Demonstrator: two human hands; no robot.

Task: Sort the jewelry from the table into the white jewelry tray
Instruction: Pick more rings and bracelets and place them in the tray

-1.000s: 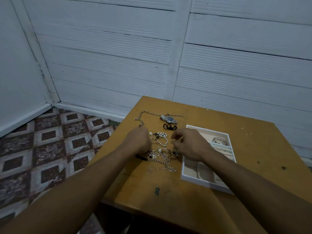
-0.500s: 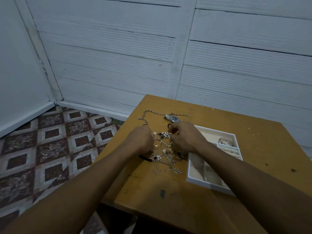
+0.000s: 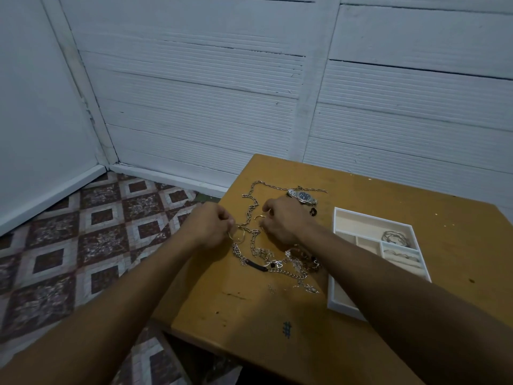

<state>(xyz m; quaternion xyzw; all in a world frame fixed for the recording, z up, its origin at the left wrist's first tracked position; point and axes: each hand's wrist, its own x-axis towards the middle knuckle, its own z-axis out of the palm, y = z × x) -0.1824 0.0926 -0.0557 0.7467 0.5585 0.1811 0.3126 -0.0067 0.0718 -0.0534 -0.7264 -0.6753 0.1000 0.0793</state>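
HEAD | left hand fingers pinch thin gold hoops | right hand fingers pinch small gold ring | both above tangled silver chain pile on orange wooden worktop | advice: free hoops from links before carrying to white compartmented jewelry tray, right of pile

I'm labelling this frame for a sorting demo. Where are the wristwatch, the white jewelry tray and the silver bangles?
wristwatch point(image 3: 304, 195), head view, on its dark dial.
white jewelry tray point(image 3: 342, 309), head view, on its near white wall.
silver bangles point(image 3: 394, 238), head view, on the stacked rings in a far tray compartment.
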